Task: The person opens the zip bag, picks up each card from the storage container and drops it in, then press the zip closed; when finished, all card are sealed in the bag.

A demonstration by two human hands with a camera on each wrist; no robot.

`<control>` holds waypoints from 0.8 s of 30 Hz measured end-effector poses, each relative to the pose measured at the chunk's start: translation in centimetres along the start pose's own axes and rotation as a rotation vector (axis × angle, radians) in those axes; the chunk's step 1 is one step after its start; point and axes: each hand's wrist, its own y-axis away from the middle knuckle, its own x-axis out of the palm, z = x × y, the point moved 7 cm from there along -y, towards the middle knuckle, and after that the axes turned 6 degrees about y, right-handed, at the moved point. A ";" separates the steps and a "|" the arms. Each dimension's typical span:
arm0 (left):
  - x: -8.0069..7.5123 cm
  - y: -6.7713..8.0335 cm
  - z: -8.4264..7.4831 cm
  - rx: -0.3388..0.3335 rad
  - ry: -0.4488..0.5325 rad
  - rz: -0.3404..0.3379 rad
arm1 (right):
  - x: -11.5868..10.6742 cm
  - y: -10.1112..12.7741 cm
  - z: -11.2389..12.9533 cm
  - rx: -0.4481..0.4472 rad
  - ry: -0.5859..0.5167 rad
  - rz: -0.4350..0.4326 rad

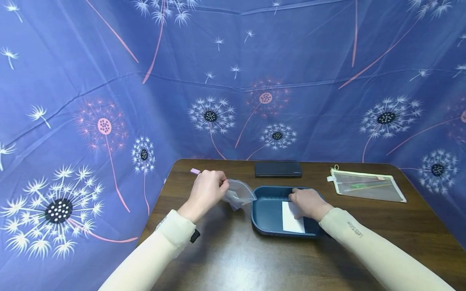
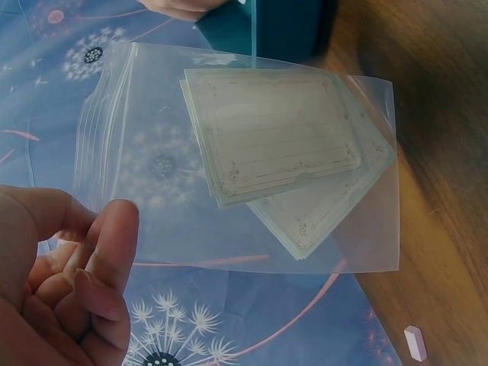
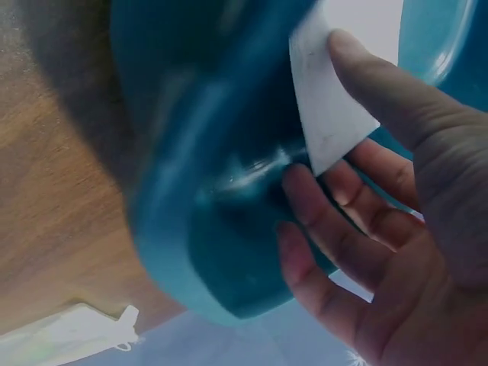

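Note:
My left hand (image 1: 206, 190) pinches the zip end of a clear zip bag (image 2: 152, 221) left of the blue tray (image 1: 265, 212). Two overlapping stacks of lined cards (image 2: 274, 130) with ornate borders show through the bag in the left wrist view. Inside the tray, my right hand (image 1: 309, 202) holds a white card (image 1: 291, 222) by its edge. The right wrist view has the thumb on the face of the white card (image 3: 328, 99), with fingers curled at its far side. Part of the card is hidden behind that hand.
A black case (image 1: 278, 169) lies behind the tray near the table's back edge. At the right lies a mesh zip pouch (image 1: 367, 186) with pens inside. A small lilac block (image 1: 195, 171) sits beyond my left hand. Patterned blue cloth (image 1: 313, 121) hangs behind the table.

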 end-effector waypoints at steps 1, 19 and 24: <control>0.0 0.0 0.0 -0.001 0.002 0.000 | -0.2 0.0 -0.1 -0.001 -0.001 -0.014; -0.2 -0.1 -0.2 0.015 -0.009 -0.018 | -6.0 2.1 -1.4 0.000 -0.141 -0.235; -0.1 -0.1 -0.2 0.021 -0.006 -0.016 | -6.6 2.4 -1.4 -0.006 -0.184 -0.226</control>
